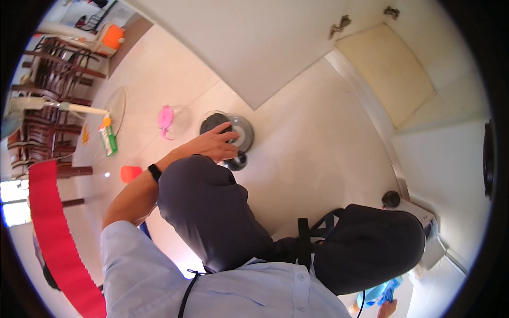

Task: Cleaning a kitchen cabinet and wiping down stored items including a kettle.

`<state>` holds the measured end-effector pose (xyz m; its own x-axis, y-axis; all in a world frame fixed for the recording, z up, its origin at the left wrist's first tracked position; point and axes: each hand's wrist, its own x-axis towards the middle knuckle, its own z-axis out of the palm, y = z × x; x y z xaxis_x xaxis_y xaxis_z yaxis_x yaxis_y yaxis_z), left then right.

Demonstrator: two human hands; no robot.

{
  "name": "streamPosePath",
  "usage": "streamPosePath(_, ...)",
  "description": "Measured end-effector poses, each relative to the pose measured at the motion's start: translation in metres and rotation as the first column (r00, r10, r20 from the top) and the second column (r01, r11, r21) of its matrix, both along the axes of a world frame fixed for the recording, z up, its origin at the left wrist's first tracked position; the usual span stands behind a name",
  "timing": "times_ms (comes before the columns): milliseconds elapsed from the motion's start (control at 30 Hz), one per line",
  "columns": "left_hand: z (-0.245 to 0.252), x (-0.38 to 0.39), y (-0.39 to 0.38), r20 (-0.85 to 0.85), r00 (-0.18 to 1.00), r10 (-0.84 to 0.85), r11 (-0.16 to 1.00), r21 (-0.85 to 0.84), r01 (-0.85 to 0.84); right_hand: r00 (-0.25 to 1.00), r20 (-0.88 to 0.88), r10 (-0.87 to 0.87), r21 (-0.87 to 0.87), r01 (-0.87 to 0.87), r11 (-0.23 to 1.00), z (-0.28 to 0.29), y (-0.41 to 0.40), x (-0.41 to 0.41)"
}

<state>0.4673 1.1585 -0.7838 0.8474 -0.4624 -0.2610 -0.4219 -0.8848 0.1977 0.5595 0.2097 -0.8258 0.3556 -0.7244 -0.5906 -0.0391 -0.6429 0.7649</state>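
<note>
My left hand [218, 144] reaches past my bent knee to a small group of dark vessels on the floor. Its fingers lie spread over them; whether they grip one is hard to tell. Beneath the fingers are a black round lid or vessel [214, 122], a grey round vessel [245, 133] with a pale centre and a small black round piece [237, 162]. At the lower right edge my right hand [387, 308], partly cut off, holds a blue cloth [386, 296]. Beside it is a light-blue plastic item [368, 296], mostly hidden by my leg.
An open white cabinet door [254, 47] hangs ahead, beside the cabinet floor [385, 71]. A pink-lidded clear jug [166, 118], an orange-red cup [131, 173] and a green-and-white box [108, 139] lie left. Wooden chairs [59, 87] stand beyond. A black round object [391, 198] is right.
</note>
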Motion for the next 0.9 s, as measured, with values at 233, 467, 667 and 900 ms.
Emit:
streamPosePath(233, -0.001, -0.018, 0.010, 0.204, 0.979, 0.007, 0.998, -0.057, 0.005, 0.739, 0.651, -0.174, 0.710, -0.511, 0.485, 0.096, 0.206, -0.015)
streamPosePath(467, 0.017, -0.016, 0.009, 0.122, 0.985, 0.123, 0.987, -0.122, -0.108, 0.811, 0.345, -0.473, 0.894, -0.438, -0.100, 0.115, 0.435, 0.112)
streamPosePath(667, 0.025, -0.039, 0.009, 0.173, 0.956, 0.238, 0.953, -0.229, -0.196, 0.436, 0.854, 0.285, 0.484, -0.866, -0.126, 0.141, 0.544, 0.160)
streamPosePath(900, 0.019, -0.068, 0.032, 0.292, 0.846, 0.447, 0.871, -0.358, -0.337, 0.256, 0.866, 0.430, 0.362, -0.913, -0.186, 0.132, 0.591, 0.207)
